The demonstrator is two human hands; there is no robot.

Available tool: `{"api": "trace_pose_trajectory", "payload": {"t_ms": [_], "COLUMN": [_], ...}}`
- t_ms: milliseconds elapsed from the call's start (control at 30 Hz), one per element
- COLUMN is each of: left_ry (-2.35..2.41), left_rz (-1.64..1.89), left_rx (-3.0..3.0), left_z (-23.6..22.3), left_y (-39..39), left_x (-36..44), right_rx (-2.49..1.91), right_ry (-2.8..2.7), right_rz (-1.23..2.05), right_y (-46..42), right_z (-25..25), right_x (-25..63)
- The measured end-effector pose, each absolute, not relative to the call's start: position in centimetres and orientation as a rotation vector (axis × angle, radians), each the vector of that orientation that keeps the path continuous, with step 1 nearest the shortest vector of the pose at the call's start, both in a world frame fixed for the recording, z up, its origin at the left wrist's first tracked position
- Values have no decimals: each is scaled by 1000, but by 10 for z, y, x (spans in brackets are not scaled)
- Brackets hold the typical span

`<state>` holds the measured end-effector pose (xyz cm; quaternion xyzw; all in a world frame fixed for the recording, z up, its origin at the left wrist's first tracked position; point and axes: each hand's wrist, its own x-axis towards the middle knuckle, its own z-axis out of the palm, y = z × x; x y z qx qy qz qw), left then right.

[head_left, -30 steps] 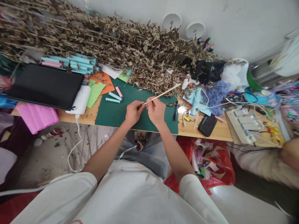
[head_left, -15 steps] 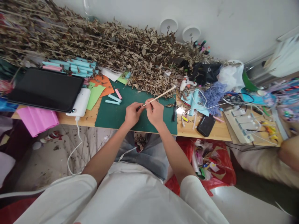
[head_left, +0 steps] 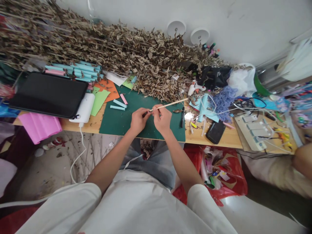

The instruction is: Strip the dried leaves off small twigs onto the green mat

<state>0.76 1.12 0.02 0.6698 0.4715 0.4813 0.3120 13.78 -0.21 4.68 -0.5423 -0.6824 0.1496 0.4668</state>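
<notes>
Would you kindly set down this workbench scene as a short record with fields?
Right hand: holds a thin stick
Left hand: at the stick's left end; its grip cannot be made out
Mat: green, beneath both hands
On mat: blue and pink paper rolls
Left of mat: tablet
Right of mat: glue gun, purple yarn
Behind: dried plants
</notes>
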Motion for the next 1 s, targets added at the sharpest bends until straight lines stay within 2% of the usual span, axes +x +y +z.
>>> {"api": "trace_pose_trajectory", "payload": {"t_ms": [533,1000], "left_ry": [1209,1217], "left_rz": [1306,1295], "left_rx": [1801,1772], "left_z": [-2,-3], "left_y": [12,12], "left_x": [7,7], "right_rx": [-1249,-1342], "right_ry": [-1806,-1690], "right_rz": [346,341], "right_y": [3,4], "right_z": [45,47], "right_x": [137,139]}}
